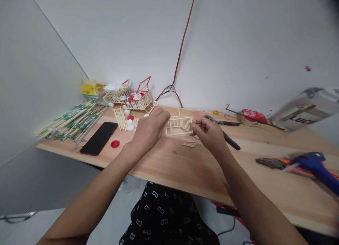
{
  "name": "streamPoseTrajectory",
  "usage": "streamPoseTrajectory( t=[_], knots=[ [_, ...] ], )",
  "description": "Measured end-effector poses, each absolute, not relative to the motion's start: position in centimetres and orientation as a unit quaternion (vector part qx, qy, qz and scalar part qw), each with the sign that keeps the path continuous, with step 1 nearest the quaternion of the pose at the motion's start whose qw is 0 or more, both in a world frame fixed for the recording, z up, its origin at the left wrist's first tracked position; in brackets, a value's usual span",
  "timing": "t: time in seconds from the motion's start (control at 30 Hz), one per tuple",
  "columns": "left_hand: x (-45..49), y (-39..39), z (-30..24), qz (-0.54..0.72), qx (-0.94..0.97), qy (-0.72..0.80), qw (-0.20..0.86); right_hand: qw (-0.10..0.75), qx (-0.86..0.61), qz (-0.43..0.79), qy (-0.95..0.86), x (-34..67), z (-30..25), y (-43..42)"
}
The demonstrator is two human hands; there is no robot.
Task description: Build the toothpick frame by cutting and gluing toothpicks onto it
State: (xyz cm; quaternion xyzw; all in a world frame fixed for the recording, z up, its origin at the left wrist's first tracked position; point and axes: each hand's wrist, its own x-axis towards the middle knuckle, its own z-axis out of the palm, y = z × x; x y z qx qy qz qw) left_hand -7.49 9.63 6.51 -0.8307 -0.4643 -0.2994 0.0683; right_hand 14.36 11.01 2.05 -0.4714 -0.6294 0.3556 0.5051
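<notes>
A small open frame of thin wooden sticks [179, 133] stands between my two hands, with rows of short sticks along its sides. My left hand [151, 128] is closed at the frame's left end, its fingertips bent down and partly hidden behind the hand. At the opposite end, my right hand [209, 132] pinches the frame between thumb and fingers. Just below the frame lie a few short cut sticks [191, 144]. Black-handled scissors [231, 141] rest on the wooden table [169, 167], partly covered by my right hand.
Left: a black phone [99, 138], a red cap [114, 144], loose sticks [120, 118], packaged sticks [76, 119]. Stick baskets [139, 103] with bottle caps stand behind. Right: pliers [271, 162], a blue glue gun [312, 163], a large clear bottle [304, 111], a red-stained container [253, 117].
</notes>
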Motion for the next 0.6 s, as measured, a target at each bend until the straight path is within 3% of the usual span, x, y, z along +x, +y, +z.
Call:
streamPoseTrajectory(
  t=[0.13,0.27,0.4,0.6],
  knots=[
    [-7.0,9.9,6.3,-0.395,-0.808,-0.437,-0.024,0.508,-0.468,0.36,-0.627,14.3,2.0,11.0],
    [-7.0,10.3,5.9,-0.479,-0.737,-0.431,-0.205,0.501,-0.476,0.353,-0.631,14.4,2.1,11.1],
    [-7.2,10.5,5.6,-0.504,-0.637,-0.411,-0.414,0.494,-0.48,0.344,-0.638,14.5,2.0,11.1],
    [-7.3,10.8,5.6,-0.512,-0.529,-0.395,-0.55,0.5,-0.477,0.35,-0.633,14.5,2.1,11.1]
  ],
)
